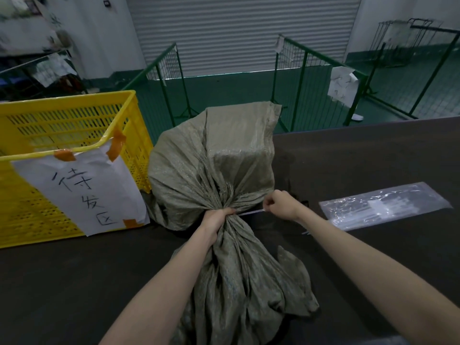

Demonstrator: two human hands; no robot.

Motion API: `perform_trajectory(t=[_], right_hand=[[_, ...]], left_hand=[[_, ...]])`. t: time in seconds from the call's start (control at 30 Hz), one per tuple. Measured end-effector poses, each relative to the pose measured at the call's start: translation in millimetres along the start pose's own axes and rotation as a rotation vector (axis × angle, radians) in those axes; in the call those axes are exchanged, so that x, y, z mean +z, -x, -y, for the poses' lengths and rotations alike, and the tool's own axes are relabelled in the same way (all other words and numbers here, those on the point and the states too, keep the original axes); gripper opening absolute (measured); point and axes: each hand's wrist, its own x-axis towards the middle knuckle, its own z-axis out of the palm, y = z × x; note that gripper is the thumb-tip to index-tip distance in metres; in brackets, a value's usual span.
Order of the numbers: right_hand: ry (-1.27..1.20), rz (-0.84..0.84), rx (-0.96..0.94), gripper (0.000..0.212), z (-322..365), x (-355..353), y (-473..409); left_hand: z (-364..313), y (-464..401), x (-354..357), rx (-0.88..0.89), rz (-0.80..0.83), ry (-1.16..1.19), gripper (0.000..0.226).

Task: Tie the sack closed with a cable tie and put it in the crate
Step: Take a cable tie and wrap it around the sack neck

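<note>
Left hand (216, 221), at frame centre, clamped around the gathered neck of the grey-green woven sack (211, 165); right hand (280, 204) just beside it, pinched shut on the pale cable tie (250, 212) stretched between them. Sack lies on the dark surface (74, 282), touching the yellow crate (62, 135) at left.
</note>
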Motion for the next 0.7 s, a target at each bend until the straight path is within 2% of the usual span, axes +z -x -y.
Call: perform_trajectory(t=[0.2,0.37,0.5,0.6,0.7], right_hand=[[-0.127,0.082,-0.003,0.02,21.3,30.1,-15.6],[-0.206,0.173,-0.025,0.012,38.8,51.8,-27.8],[-0.245,0.166,-0.014,0.019,41.8,69.2,-37.9],[-0.349,0.132,0.021,0.012,42.2,77.3,-41.3],[-0.414,0.104,0.056,0.018,44.1,79.6,-42.8]], left_hand=[[0.2,1.4,0.8,-0.031,0.005,0.023,0.037],[1.5,6.2,-0.5,-0.022,-0.003,0.04,0.02],[1.9,8.6,-3.3,-0.022,-0.021,0.006,0.033],[2.7,10.5,-9.1,-0.039,-0.033,-0.003,0.042],[5.9,14.3,-16.3,-0.016,-0.037,0.038,0.049]])
